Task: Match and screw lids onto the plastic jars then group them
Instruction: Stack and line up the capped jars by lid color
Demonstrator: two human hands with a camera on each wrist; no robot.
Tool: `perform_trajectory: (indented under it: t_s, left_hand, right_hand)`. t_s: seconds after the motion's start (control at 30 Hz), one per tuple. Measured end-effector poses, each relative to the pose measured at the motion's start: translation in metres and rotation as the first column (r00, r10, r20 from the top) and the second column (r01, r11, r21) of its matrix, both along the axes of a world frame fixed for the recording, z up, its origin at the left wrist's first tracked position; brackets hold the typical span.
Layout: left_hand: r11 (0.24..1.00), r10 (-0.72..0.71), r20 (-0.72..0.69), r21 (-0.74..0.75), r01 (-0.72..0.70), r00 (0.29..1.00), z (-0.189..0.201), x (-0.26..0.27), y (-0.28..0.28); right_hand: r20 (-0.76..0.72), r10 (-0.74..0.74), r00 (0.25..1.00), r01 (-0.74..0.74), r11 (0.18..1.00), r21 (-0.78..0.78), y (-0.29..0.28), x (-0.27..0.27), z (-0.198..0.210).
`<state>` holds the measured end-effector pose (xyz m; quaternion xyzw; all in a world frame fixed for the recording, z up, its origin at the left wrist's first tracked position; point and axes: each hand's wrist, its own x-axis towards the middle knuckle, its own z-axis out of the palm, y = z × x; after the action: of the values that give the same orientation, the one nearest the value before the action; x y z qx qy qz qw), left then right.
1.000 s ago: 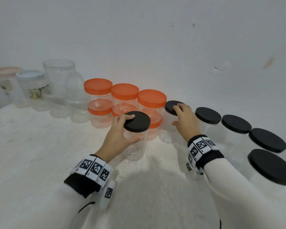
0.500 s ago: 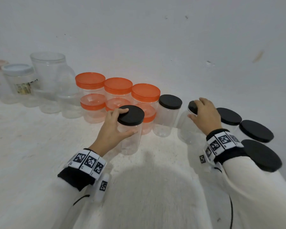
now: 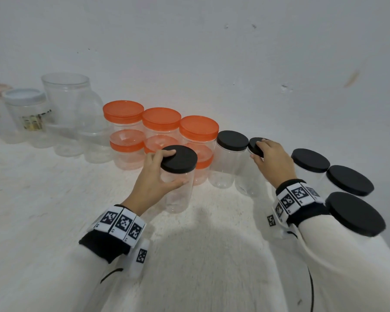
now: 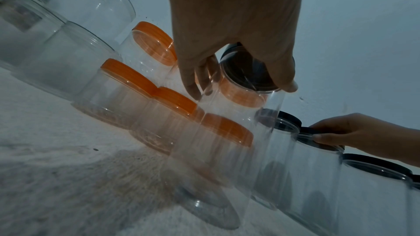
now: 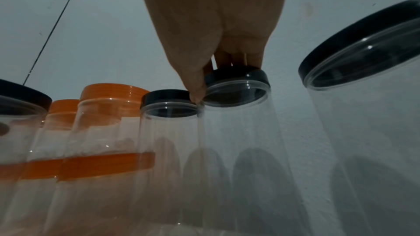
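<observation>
Two black-lidded jars in hand on the white counter [image 3: 43,199].

Left hand [image 3: 154,181] grips the front clear jar [image 3: 178,190], fingers curled round its black lid [image 3: 179,158] and thumb on the wall; jar stands upright at 6 o'clock of the orange-lidded jars [image 3: 161,131]. Right hand [image 3: 274,162] pinches the lid rim of a second jar [image 5: 238,123], just beside, at 3 o'clock of, a free-standing black-lidded jar [image 3: 231,158]. Further black-lidded jars [image 3: 347,181] run toward 4 o'clock. Clear and pale-lidded containers [image 3: 63,109] stand at 9 o'clock, against the wall [image 3: 212,52].
</observation>
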<state>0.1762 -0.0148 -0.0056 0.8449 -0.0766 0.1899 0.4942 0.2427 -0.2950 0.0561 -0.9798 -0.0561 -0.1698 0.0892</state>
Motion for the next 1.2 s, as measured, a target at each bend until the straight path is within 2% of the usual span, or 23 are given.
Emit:
perform_trajectory:
  t_s: [0.3, 0.4, 0.57, 0.7, 0.83, 1.03, 1.1, 1.2]
  left_hand:
    - [1.000, 0.006, 0.006, 0.022, -0.006, 1.000, 0.001, 0.000, 0.000]
    - [0.998, 0.004, 0.002, 0.057, -0.004, 1.000, 0.004, 0.000, -0.001]
    - [0.995, -0.078, -0.013, 0.056, 0.079, 0.997, 0.008, 0.003, -0.020]
    - [0.981, -0.189, -0.008, 0.049, 0.189, 0.982, 0.008, 0.009, -0.051]
    - [0.960, -0.274, -0.007, 0.057, 0.274, 0.962, 0.007, 0.018, -0.074]
    - [0.968, -0.247, 0.040, 0.051, 0.245, 0.968, 0.004, 0.025, -0.090]
    - [0.974, -0.218, 0.081, 0.083, 0.211, 0.973, 0.003, 0.029, -0.092]
    - [0.964, -0.195, 0.229, 0.225, 0.143, 0.954, 0.004, 0.030, -0.093]
  right_hand:
    - [0.007, 0.028, 1.000, -0.029, 0.999, 0.024, 0.001, -0.002, 0.001]
    - [0.032, 0.056, 0.998, -0.055, 0.998, -0.026, 0.001, -0.007, 0.001]
    - [0.139, 0.039, 0.990, -0.037, 0.999, -0.015, 0.002, -0.041, 0.003]
    - [0.141, 0.010, 0.990, -0.007, 1.000, -0.023, -0.009, -0.078, 0.006]
    - [0.120, -0.081, 0.989, 0.087, 0.995, -0.051, -0.034, -0.112, 0.011]
    - [0.005, -0.400, 0.917, 0.397, 0.910, -0.115, -0.070, -0.148, 0.005]
    - [-0.018, -0.427, 0.904, 0.426, 0.904, -0.043, -0.077, -0.154, 0.000]
    - [0.002, -0.354, 0.935, 0.351, 0.928, 0.130, -0.079, -0.156, -0.004]
